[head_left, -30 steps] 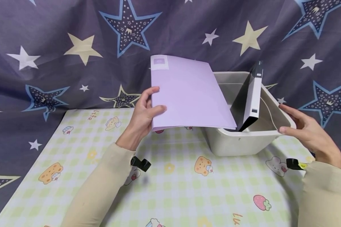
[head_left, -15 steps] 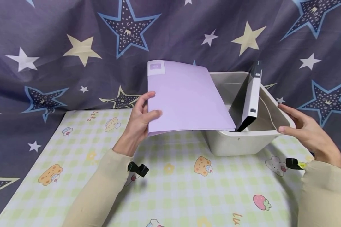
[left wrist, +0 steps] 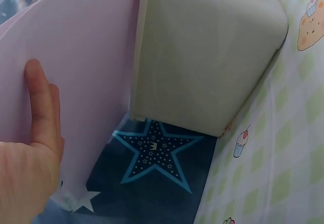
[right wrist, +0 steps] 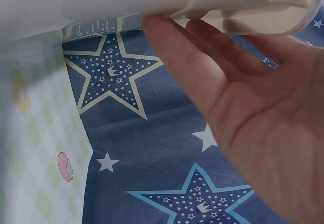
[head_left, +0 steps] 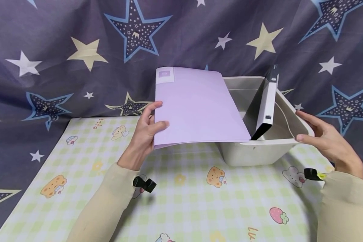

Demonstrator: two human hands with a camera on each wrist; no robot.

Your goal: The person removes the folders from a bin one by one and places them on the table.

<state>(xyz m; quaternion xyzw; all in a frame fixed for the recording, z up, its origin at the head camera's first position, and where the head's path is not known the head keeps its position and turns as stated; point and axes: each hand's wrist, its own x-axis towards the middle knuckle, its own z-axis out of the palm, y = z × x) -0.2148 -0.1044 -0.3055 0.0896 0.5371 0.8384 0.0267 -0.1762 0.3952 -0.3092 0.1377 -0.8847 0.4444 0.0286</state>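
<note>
My left hand (head_left: 140, 134) pinches the left edge of a light purple folder (head_left: 196, 104), thumb on top and other fingers partly behind it. The folder is tilted, with a pale label at its upper left corner. Its right part overlaps the left side of a light grey plastic bin (head_left: 251, 153), with the near right corner at the front rim. Inside the bin a black binder with a white spine (head_left: 267, 102) stands leaning, its top above the rim. My right hand (head_left: 334, 144) holds the bin's right rim near the front corner; in the right wrist view its fingertips (right wrist: 157, 27) touch the bin.
A green-and-white checked tablecloth (head_left: 181, 208) with cartoon prints covers the table. Behind it hangs a dark blue cloth (head_left: 184, 37) with stars. Small black devices sit at both wrists, the left wrist device (head_left: 144, 184) and the right wrist device (head_left: 313, 174).
My left hand has moved slightly left and down with the purple folder, and the folder's left side has lowered. The right hand, bin and binder look almost unchanged.
</note>
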